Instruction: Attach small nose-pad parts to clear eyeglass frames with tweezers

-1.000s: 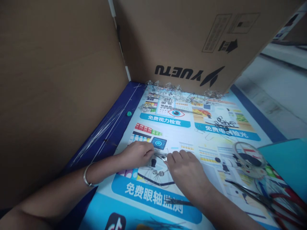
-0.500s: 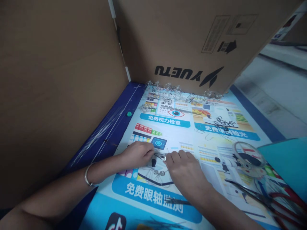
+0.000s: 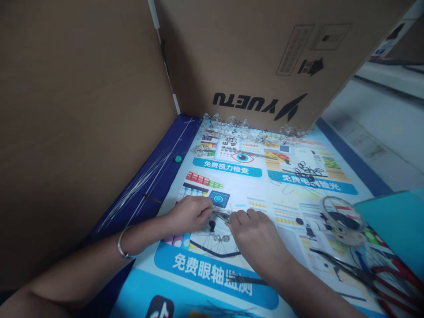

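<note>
My left hand (image 3: 194, 213) is closed, its thumb and fingers pinched at the end of a thin wire piece. My right hand (image 3: 253, 227) is wrapped round small metal pliers (image 3: 224, 216), whose handles are hidden in the palm. The jaws point left, into the short gap between both hands, and touch the wirework by my left fingertips. Below the jaws hang small round silver coils (image 3: 223, 238) on fine wires, close over the printed sheet (image 3: 238, 194). What exactly the jaws grip is too small to tell.
Red-handled scissors (image 3: 361, 274) and a clear tape roll (image 3: 342, 218) lie at right. Black wire rings (image 3: 309, 172) sit further back. Clear wire ornaments (image 3: 232, 121) line the cardboard panel (image 3: 248, 53). Loose wires (image 3: 135, 181) lie left; dark wire lengths (image 3: 225, 309) lie in front.
Both hands keep almost the same place and grip. The silver coils under the pliers have shifted slightly, and the pliers' jaws have turned a little. The view has tilted slightly.
</note>
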{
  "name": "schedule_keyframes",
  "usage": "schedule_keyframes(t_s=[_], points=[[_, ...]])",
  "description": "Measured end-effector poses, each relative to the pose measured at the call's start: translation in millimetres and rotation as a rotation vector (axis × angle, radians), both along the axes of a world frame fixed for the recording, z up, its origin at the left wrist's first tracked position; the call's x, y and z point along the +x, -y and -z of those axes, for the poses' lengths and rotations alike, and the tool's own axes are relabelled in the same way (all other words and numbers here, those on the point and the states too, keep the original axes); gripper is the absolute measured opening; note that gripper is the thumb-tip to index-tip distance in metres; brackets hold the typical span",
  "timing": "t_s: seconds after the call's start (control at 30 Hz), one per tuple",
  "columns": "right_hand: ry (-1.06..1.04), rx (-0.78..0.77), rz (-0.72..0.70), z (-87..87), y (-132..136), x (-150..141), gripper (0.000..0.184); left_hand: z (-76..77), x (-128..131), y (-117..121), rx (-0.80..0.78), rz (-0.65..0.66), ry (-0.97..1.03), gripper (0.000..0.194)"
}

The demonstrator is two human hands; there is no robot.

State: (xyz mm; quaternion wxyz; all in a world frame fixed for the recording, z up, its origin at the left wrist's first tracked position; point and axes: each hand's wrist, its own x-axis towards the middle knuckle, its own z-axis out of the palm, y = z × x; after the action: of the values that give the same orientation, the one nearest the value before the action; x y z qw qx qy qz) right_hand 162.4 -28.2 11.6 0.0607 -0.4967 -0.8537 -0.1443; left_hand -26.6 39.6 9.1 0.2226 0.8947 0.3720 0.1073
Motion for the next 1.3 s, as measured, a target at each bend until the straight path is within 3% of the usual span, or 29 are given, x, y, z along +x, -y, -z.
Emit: schedule_keyframes(t_s=[0.53, 0.83, 1.3], points=[[-0.060, -0.170, 0.039, -4.1, -3, 4, 0.014, 5.0, -3, 0, 0.081, 0.068, 0.067, 0.016], [-0.066, -0.254, 0.053, -10.0, -4, 4, 0.016, 8.8, -8, -4, 0.162, 0.216, 0.077, 0.016], [-0.068, -0.263, 0.045, -12.8, -6, 9, 0.016, 2.7, -8, -12, -0.012, 0.165, 0.037, 0.020]])
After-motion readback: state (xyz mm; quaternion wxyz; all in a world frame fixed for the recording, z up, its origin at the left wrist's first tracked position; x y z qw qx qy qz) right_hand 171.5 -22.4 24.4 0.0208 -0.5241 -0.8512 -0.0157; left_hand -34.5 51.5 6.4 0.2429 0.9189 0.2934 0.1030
